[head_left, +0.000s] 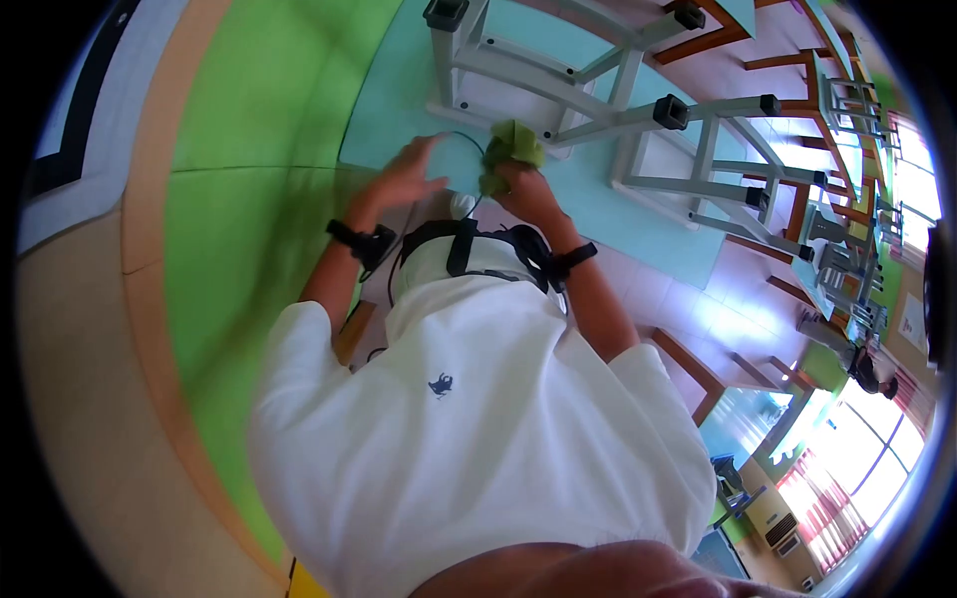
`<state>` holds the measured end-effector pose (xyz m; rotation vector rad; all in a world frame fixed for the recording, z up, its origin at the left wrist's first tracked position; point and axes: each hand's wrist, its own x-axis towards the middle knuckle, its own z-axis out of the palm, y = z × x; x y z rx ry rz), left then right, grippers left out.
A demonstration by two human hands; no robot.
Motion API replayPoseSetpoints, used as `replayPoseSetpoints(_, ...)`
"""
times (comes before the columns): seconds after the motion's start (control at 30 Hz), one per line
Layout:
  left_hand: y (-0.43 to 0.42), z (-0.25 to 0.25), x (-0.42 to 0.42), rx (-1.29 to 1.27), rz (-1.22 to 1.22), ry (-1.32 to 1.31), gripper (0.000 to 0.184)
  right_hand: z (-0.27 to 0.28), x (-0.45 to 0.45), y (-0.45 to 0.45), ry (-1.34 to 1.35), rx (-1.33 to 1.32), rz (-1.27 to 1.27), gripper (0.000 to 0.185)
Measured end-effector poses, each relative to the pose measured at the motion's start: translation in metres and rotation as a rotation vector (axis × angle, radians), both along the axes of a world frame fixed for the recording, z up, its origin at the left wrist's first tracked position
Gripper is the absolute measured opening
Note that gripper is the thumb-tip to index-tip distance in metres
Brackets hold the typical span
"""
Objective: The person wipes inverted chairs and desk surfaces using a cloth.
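Observation:
A crumpled green cloth [512, 147] is gripped in my right hand [528, 192], over the light blue tabletop [399, 110] near its edge. To the left, my left hand [403, 177] hangs beside the table's corner with its fingers apart and nothing in them. A thin dark cable loops between the two hands and passes beside the cloth. Black bands with small devices sit on both wrists. Just beyond the cloth, an upturned grey stool [528, 88] rests on the tabletop.
Another upturned stool [688, 164] lies farther right on the same table. A green wall [249, 110] stands close on the left. More tables and stools fill the room at right, where a person [865, 369] stands far off near the windows.

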<state>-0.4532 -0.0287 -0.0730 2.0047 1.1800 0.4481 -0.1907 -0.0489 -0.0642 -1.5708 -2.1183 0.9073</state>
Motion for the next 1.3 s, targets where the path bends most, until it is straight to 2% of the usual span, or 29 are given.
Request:
replayPoseSetpoints(0.07, -0.004, -0.008, 0.032, 0.155, -0.024, -0.058, 0.074, -0.003, -0.017, 0.006, 0.133, 0.207, 0.354, 0.027)
replayPoseSetpoints(0.1, -0.005, -0.017, 0.042, 0.131, -0.023, -0.05, 0.074, -0.012, -0.026, 0.01, 0.163, 0.159, 0.413, 0.03)
replayPoseSetpoints(0.13, -0.002, -0.03, 0.052, 0.084, -0.061, -0.256, 0.062, -0.014, -0.029, 0.009, 0.174, 0.139, 0.411, 0.03)
replayPoseSetpoints(0.17, -0.001, -0.041, 0.055, 0.046, -0.098, -0.463, 0.052, -0.012, -0.032, 0.012, 0.241, 0.163, 0.34, 0.027)
replayPoseSetpoints(0.2, -0.004, -0.054, 0.054, 0.041, -0.101, -0.459, 0.052, -0.01, -0.033, 0.015, 0.306, 0.196, 0.265, 0.024)
replayPoseSetpoints(0.27, -0.008, -0.081, 0.052, -0.272, 0.113, -0.046, 0.03, -0.019, -0.02, 0.018, 0.269, 0.134, 0.225, 0.023)
replayPoseSetpoints(0.33, -0.018, -0.094, 0.049, -0.245, 0.168, -0.03, 0.027, -0.047, -0.005, 0.008, 0.236, -0.016, -0.075, 0.031)
replayPoseSetpoints(0.4, -0.031, -0.1, 0.045, -0.226, 0.225, -0.014, 0.025, -0.064, 0.013, 0.0, 0.226, -0.041, -0.138, 0.03)
replayPoseSetpoints(0.47, -0.05, -0.095, 0.032, -0.323, 0.153, 0.174, 0.027, -0.081, 0.024, -0.015, 0.137, -0.2, -0.216, 0.029)
replayPoseSetpoints(0.53, -0.07, -0.074, 0.019, -0.371, 0.14, 0.138, 0.03, -0.101, 0.035, -0.025, 0.13, -0.257, -0.173, 0.036)
replayPoseSetpoints(0.6, -0.083, -0.039, 0.009, -0.41, 0.132, 0.11, 0.034, -0.108, 0.043, -0.032, 0.14, -0.495, -0.114, 0.045)
replayPoseSetpoints(0.63, -0.086, -0.015, 0.003, -0.433, 0.204, 0.087, 0.036, -0.123, 0.05, -0.033, 0.156, -0.495, -0.115, 0.045)
replayPoseSetpoints(0.67, -0.086, -0.001, -0.003, -0.454, 0.275, 0.066, 0.038, -0.147, 0.059, -0.034, 0.006, -0.525, -0.126, 0.049)
replayPoseSetpoints(0.7, -0.089, -0.007, -0.013, -0.41, 0.339, 0.168, 0.038, -0.162, 0.063, -0.035, -0.145, -0.552, -0.136, 0.052)
replayPoseSetpoints(0.73, -0.087, -0.003, -0.018, -0.408, 0.334, 0.186, 0.038, -0.151, 0.06, -0.032, -0.126, -0.555, -0.139, 0.052)
replayPoseSetpoints(0.8, -0.078, 0.005, -0.023, -0.339, 0.67, -0.039, 0.042, -0.129, 0.055, -0.026, -0.502, -0.58, -0.212, 0.057)
replayPoseSetpoints(0.83, -0.067, 0.018, -0.02, -0.337, 0.746, -0.146, 0.041, -0.132, 0.052, -0.026, -0.477, -0.588, -0.225, 0.057)
replayPoseSetpoints(0.87, -0.058, 0.018, -0.018, -0.331, 0.727, -0.126, 0.041, -0.135, 0.051, -0.023, -0.51, -0.628, -0.21, 0.059)
replayPoseSetpoints(0.9, -0.043, 0.014, -0.015, -0.235, 0.808, -0.202, 0.04, -0.138, 0.049, -0.019, -0.546, -0.667, -0.195, 0.06)
replayPoseSetpoints(0.93, -0.028, 0.007, -0.015, -0.141, 0.883, -0.284, 0.039, -0.14, 0.048, -0.016, -0.53, -0.674, -0.216, 0.06)
replayPoseSetpoints(0.97, -0.011, -0.005, -0.015, -0.143, 0.859, -0.278, 0.039, -0.142, 0.048, -0.014, -0.525, -0.691, -0.191, 0.059)
replayPoseSetpoints(1.03, 0.027, -0.049, -0.014, 0.015, 0.852, -0.222, 0.043, -0.144, 0.051, -0.012, -0.518, -0.713, -0.191, 0.058)
replayPoseSetpoints(1.17, 0.094, -0.111, 0.005, -0.004, 0.807, -0.171, 0.037, -0.149, 0.055, -0.019, -0.451, -0.677, -0.215, 0.056)
replayPoseSetpoints(1.23, 0.11, -0.135, 0.017, 0.095, 0.742, 0.125, 0.039, -0.15, 0.056, -0.024, -0.409, -0.651, -0.234, 0.056)
replayPoseSetpoints(1.3, 0.107, -0.143, 0.031, 0.085, 0.724, 0.155, 0.039, -0.155, 0.056, -0.028, -0.392, -0.628, -0.28, 0.052)
